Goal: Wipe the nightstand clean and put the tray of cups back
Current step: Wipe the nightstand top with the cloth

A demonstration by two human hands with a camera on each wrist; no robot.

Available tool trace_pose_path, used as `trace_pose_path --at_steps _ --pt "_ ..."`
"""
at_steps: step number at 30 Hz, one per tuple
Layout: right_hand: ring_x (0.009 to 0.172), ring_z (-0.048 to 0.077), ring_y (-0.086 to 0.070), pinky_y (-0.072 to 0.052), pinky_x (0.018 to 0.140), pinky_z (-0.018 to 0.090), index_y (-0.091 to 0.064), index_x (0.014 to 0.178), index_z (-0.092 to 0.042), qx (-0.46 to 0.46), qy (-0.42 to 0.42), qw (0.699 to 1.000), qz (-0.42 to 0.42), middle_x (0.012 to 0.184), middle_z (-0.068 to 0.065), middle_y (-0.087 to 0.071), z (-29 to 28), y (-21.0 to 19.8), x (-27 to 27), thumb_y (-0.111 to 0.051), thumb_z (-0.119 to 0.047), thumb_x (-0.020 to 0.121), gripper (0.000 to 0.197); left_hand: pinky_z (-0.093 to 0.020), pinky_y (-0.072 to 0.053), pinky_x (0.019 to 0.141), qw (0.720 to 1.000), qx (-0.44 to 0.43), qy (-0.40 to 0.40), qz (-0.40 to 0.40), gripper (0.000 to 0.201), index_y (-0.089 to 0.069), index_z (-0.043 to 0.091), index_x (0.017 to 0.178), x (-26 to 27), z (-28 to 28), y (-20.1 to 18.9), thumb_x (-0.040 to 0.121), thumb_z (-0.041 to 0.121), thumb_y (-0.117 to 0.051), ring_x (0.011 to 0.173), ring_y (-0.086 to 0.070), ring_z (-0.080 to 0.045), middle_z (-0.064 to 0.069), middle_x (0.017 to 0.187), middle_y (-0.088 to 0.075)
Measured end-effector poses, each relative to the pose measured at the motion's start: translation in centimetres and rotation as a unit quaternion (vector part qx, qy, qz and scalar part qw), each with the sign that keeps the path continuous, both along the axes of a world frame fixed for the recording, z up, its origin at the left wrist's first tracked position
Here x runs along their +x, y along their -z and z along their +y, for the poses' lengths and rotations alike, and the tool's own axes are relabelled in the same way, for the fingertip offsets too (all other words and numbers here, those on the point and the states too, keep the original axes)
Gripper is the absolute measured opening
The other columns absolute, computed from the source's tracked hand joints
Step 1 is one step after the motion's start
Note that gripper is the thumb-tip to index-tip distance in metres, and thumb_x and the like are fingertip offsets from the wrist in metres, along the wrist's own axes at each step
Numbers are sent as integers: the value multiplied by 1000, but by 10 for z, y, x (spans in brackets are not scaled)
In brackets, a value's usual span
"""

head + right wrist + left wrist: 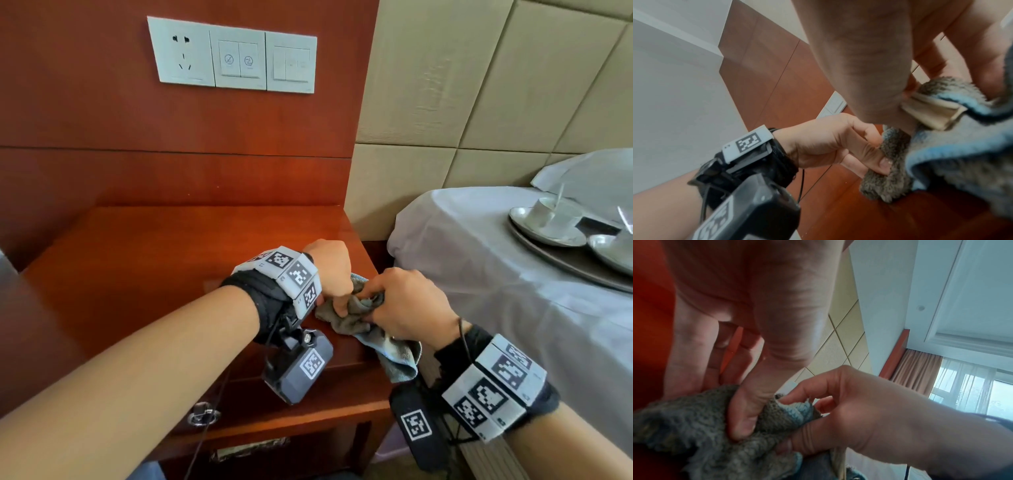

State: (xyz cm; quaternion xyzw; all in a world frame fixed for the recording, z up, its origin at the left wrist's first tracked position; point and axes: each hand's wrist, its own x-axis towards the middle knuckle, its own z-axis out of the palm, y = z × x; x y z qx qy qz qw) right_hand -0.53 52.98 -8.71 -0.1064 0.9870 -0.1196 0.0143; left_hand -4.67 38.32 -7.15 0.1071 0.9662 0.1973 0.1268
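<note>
A grey cloth with blue edging (356, 317) is bunched over the right front corner of the red-brown wooden nightstand (144, 260). Both hands hold it. My left hand (330, 270) pinches a fold of the cloth (694, 426) between thumb and fingers. My right hand (404, 305) grips the cloth (962, 154) from the right, and a beige label shows at its edge. The tray (561, 260) with white cups and saucers (548, 219) lies on the bed at the right. The nightstand top is bare apart from the cloth.
A bed with a grey-white sheet (479, 274) stands close to the nightstand's right side, with a padded beige headboard (479, 85) behind it. A socket and switch panel (233, 56) is on the wooden wall. A metal drawer pull (202, 413) is below the nightstand's front edge.
</note>
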Motion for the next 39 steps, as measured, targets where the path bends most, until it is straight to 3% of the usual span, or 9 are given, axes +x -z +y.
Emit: trace_pose_path --at_steps 2,5,9,14,18,23,28,33,39 --pt "78 11 -55 -45 65 24 -74 95 -43 -5 -4 1000 -5 86 -16 -59 6 -1 -13 -69 -23 75 28 -33 -59 65 1000 10 -7 -12 12 -75 -2 81 -6 3 0 73 4 -68 67 -69 -30 -16 81 -73" --pt "83 10 -61 -52 71 26 -76 90 -44 -13 -18 1000 -16 95 -15 -67 9 -3 -34 -71 -18 74 30 -38 -62 68 999 26 -28 -15 24 -77 -1 91 -14 5 3 70 10 -79 69 -74 -28 -16 87 -76" --pt "88 12 -65 -56 81 30 -78 89 -40 -27 -35 999 -12 100 -12 -73 10 -3 -65 -71 -11 73 34 -41 -63 69 997 43 -70 -10 25 -76 1 89 -34 8 6 69 14 -82 72 -75 -28 -14 86 -76" --pt "82 9 -62 -53 74 22 -79 91 -37 -28 -52 998 -15 98 -9 -74 3 -3 -111 -74 -11 72 33 -40 -63 70 992 53 -110 -23 35 -76 1 85 -68 0 4 59 19 -91 69 -75 -26 -12 79 -76" --pt "83 7 -57 -44 73 16 -79 98 -30 -20 -72 997 -15 105 -7 -73 -7 -5 -152 -72 -8 75 33 -40 -63 72 988 45 -148 -10 32 -75 3 85 -106 -10 9 62 22 -88 70 -74 -27 -12 80 -76" --pt "85 7 -56 -42 73 16 -78 101 -33 -1 -91 995 -26 108 -7 -73 -22 -7 -208 -76 -14 75 32 -38 -62 73 981 42 -190 20 26 -75 6 86 -155 -22 13 68 23 -83 73 -73 -26 -10 84 -75" --pt "101 19 -63 -49 81 22 -75 110 -33 36 -109 993 -8 114 -1 -71 -39 -12 -252 -70 -19 82 32 -29 -47 62 976 3 -207 68 31 -75 12 100 -191 -31 14 74 30 -79 82 -64 -24 -7 97 -72" --pt "103 22 -63 -53 89 28 -72 115 -34 55 -105 993 -18 114 2 -71 -55 -16 -282 -65 -15 85 36 -29 -45 64 969 -14 -231 86 23 -71 10 103 -214 -36 18 83 22 -70 84 -59 -25 -10 106 -68" --pt "114 21 -59 -50 97 30 -67 124 -31 105 -118 987 -39 125 0 -66 -61 -31 -286 -69 -22 86 39 -29 -47 61 975 -13 -215 61 21 -75 14 98 -229 -47 17 78 22 -70 82 -64 -24 -7 99 -71"
